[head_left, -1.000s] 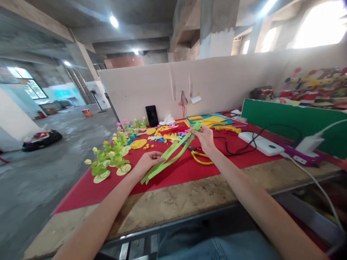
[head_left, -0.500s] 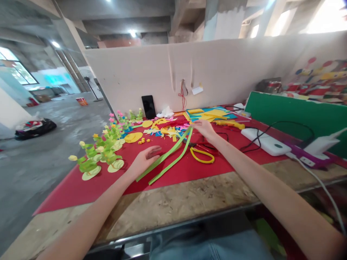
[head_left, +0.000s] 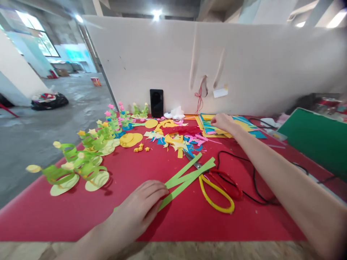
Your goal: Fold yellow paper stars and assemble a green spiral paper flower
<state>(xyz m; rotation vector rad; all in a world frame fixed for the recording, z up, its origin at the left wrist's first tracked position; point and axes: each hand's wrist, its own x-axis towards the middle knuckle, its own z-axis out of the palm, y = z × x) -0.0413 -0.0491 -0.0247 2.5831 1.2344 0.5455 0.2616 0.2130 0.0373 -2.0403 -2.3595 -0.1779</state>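
Note:
My left hand (head_left: 142, 204) lies low over the red-covered table (head_left: 130, 166), fingers closed on light green paper strips (head_left: 187, 177). Their free ends point up and to the right. My right hand (head_left: 223, 122) is at the back, over a stack of yellow and blue paper (head_left: 245, 125); its fingers are bent and together, and what is between them is hidden. Scissors (head_left: 217, 187) with yellow and red handles lie between the hands, the strip ends beside and partly over them. Left of them stand green curled-paper plants (head_left: 92, 169) on pale round bases.
Coloured paper scraps (head_left: 176, 135) cover the table's middle, near yellow discs (head_left: 132, 139) and small yellow stars (head_left: 140, 147). A black phone (head_left: 156, 103) leans against the white partition (head_left: 151, 54). A black cable (head_left: 255, 180) runs at right, before a green board (head_left: 317, 141).
My right hand has let go of the green strips' upper ends and moved right to the paper stack. My left hand has closed on the strips. The view has moved nearer the table.

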